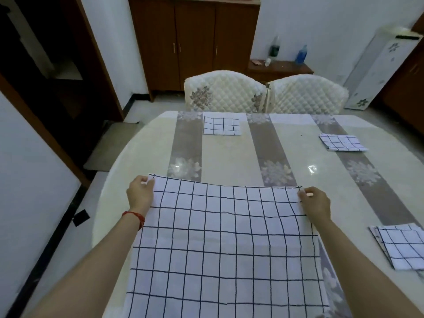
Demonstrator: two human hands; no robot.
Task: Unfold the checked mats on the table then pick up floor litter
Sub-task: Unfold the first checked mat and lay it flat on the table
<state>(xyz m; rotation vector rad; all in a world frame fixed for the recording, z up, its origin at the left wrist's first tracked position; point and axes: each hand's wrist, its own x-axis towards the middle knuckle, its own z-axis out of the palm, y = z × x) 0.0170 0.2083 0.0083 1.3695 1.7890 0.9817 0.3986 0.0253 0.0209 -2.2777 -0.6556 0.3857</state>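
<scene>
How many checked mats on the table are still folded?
3. One folded mat lies at the far edge near the chairs, one at the far right, one at the near right, partly cut off by the frame edge. More may lie outside the view.

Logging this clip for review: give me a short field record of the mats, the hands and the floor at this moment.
setting: dining table with two padded chairs at the far side
unfolded mat: one checked mat spread at the near edge
left hand: pinching the mat's far left corner
right hand: pinching the mat's far right corner
folded mats: three; far centre, far right, near right
floor: dark scrap left of the table, not picked up
task stage: first mat opened, three left
</scene>
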